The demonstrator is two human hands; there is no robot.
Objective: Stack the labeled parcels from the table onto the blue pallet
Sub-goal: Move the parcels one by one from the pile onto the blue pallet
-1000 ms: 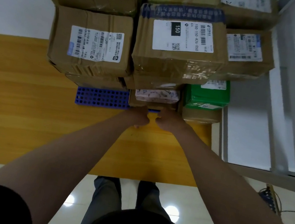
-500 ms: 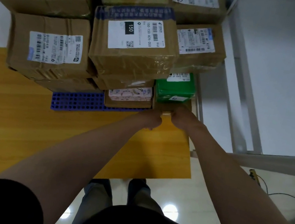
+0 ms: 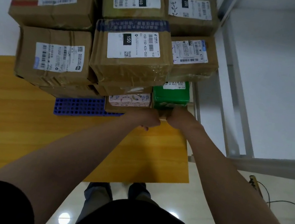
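Observation:
Labeled cardboard parcels are piled on the blue pallet [image 3: 79, 106], whose near-left corner shows. The top parcel marked 150 [image 3: 133, 51] sits in the middle, with a large parcel [image 3: 54, 57] to its left. A green parcel [image 3: 170, 96] lies low at the right, next to a pink patterned box [image 3: 129, 100]. Under the green parcel is a small brown parcel [image 3: 163, 115], mostly hidden. My left hand [image 3: 145, 118] and my right hand [image 3: 178, 117] close on its near face from either side.
The pallet stands on a yellow floor area [image 3: 22, 130]. A white metal frame [image 3: 237, 127] rises close to the right of the stack. A cable and power strip [image 3: 255, 185] lie on the tiles at the right. My feet [image 3: 117, 191] stand at the yellow edge.
Both hands have shifted right, from the front of the pink box's stack to the small brown parcel under the green one. The view has swung with them.

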